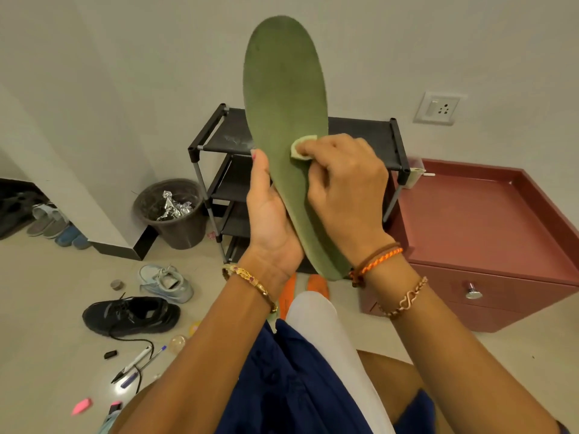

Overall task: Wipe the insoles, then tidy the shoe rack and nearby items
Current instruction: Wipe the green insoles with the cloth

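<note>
A green insole [283, 98] stands upright in front of me, toe end up. My left hand [269, 211] grips its lower left edge, thumb lying along the edge. My right hand [344, 186] presses a small pale green wipe [297, 148] against the insole's middle, fingers curled over the wipe. The black shoe rack [376, 136] stands behind the insole against the wall, its visible shelves bare. Two orange insoles [289, 289] lie on the floor below my wrists, partly hidden.
A dark bin [175, 211] with foil stands left of the rack. A pink cabinet [485, 233] is on the right. On the floor at left lie a black sneaker [131, 314], a light blue sneaker [166, 281], pens [138, 363] and a pink eraser [82, 406]. More shoes [53, 225] lie far left.
</note>
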